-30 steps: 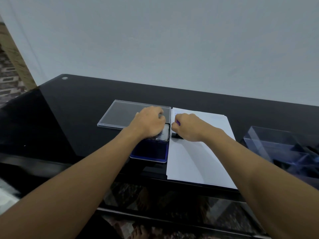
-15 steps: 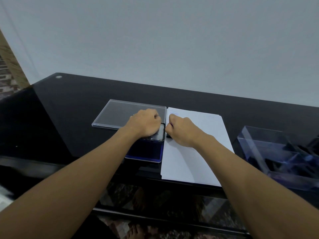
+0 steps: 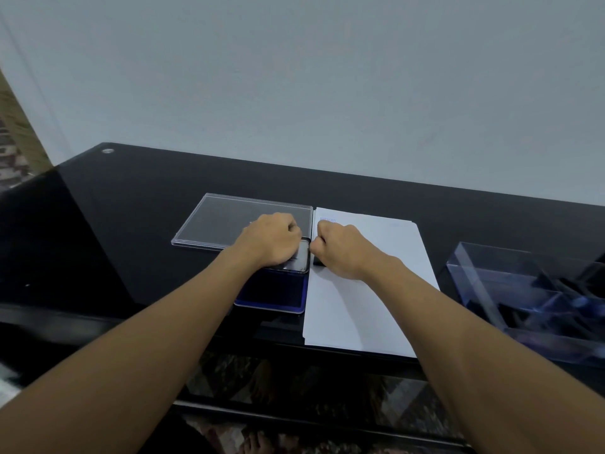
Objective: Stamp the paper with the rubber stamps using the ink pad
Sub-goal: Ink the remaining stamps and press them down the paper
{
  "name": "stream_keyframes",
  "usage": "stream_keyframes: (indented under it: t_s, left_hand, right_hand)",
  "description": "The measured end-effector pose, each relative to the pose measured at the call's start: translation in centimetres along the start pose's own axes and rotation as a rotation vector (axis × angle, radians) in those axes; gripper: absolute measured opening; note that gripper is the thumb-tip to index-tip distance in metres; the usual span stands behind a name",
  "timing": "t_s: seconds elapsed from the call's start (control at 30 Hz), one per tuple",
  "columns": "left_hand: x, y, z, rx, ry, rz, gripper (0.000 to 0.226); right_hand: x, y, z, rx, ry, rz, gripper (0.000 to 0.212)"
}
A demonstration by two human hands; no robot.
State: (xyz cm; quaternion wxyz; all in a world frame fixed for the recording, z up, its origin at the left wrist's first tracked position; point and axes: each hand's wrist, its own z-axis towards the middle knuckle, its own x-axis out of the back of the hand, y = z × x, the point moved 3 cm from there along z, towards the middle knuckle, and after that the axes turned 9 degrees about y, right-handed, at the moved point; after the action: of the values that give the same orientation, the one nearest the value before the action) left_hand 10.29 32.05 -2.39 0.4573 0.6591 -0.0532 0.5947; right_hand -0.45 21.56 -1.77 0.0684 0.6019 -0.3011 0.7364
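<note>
Imprint step: right hand (image 3: 343, 253) fisted round rubber stamp (image 3: 318, 261), pressing it on paper (image 3: 360, 309); left hand (image 3: 271, 240) curled, holding ink pad (image 3: 271, 291); next, probably lift straight up.

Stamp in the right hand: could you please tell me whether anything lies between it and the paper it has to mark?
Nothing visible does. The right hand grips the stamp, whose base seems to be down on the paper, at its left edge beside the ink pad.
</note>
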Motion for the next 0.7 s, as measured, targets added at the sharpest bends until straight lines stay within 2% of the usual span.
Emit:
stream_keyframes:
  t_s: [0.37, 0.5, 0.7]
  left_hand:
    - [-0.2, -0.1, 0.0, -0.026, 0.003, -0.002, 0.026]
    - [-0.1, -0.1, 0.1, -0.025, -0.001, -0.004, 0.025]
    - [-0.3, -0.2, 0.0, -0.029, -0.003, 0.002, 0.026]
  right_hand:
    - [-0.2, -0.2, -0.8, 0.023, 0.054, 0.019, 0.029]
    - [-0.6, -0.1, -1.2, 0.021, 0.096, 0.030, 0.024]
    - [-0.2, -0.2, -0.5, 0.004, 0.039, 0.013, 0.029]
